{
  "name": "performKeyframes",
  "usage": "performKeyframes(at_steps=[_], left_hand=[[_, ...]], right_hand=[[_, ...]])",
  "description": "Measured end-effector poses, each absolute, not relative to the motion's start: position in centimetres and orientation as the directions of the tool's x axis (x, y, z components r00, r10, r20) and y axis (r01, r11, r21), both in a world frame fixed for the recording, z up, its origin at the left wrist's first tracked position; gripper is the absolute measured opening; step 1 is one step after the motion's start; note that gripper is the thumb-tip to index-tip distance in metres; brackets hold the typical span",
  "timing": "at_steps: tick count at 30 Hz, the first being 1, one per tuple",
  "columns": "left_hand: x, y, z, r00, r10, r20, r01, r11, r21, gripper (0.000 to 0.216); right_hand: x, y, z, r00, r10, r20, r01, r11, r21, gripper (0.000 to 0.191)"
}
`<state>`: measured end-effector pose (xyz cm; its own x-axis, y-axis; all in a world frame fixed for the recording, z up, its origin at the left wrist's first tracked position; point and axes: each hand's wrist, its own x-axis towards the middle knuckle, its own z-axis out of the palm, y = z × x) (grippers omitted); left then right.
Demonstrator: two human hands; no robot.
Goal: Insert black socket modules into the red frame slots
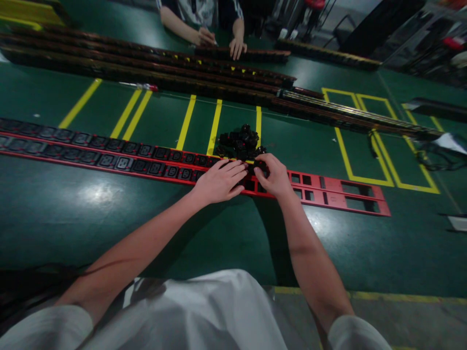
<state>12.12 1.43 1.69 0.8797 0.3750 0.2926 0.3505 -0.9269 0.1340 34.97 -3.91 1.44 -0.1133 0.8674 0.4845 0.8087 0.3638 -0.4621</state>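
A long red metal strip [328,197] lies across the green table, its left part filled with black sockets [124,163] and its right part showing empty cut-outs. My left hand [221,181] lies flat on the strip with fingers stretched over the last filled sockets. My right hand [272,174] is beside it, fingers curled and pressing a black socket [260,167] into the strip. A heap of loose black sockets [241,142] sits just behind both hands.
Several long dark strips [146,68] lie across the far side of the table, where another person's hands [237,46] rest on one. Yellow lines [368,141] mark the green surface. A red-handled tool [140,86] lies at the back left; cables [434,155] at right.
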Motion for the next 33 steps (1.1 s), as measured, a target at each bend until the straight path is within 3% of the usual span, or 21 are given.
performKeyframes(at_steps=[12, 23, 33], left_hand=[[12.16, 1.4, 1.92, 0.883, 0.375, 0.284, 0.349, -0.927, 0.138, 0.047], [12.14, 1.32, 2.0, 0.879, 0.38, 0.286, 0.355, -0.925, 0.139, 0.047], [12.17, 1.36, 1.92, 0.882, 0.372, 0.289, 0.349, -0.928, 0.128, 0.047]], right_hand=[[34.89, -3.94, 1.58, -0.15, 0.857, 0.493, 0.779, 0.41, -0.475, 0.034], [34.84, -3.87, 1.77, -0.095, 0.841, 0.532, 0.78, 0.396, -0.486, 0.02], [34.97, -3.86, 1.47, -0.06, 0.849, 0.525, 0.783, 0.366, -0.502, 0.022]])
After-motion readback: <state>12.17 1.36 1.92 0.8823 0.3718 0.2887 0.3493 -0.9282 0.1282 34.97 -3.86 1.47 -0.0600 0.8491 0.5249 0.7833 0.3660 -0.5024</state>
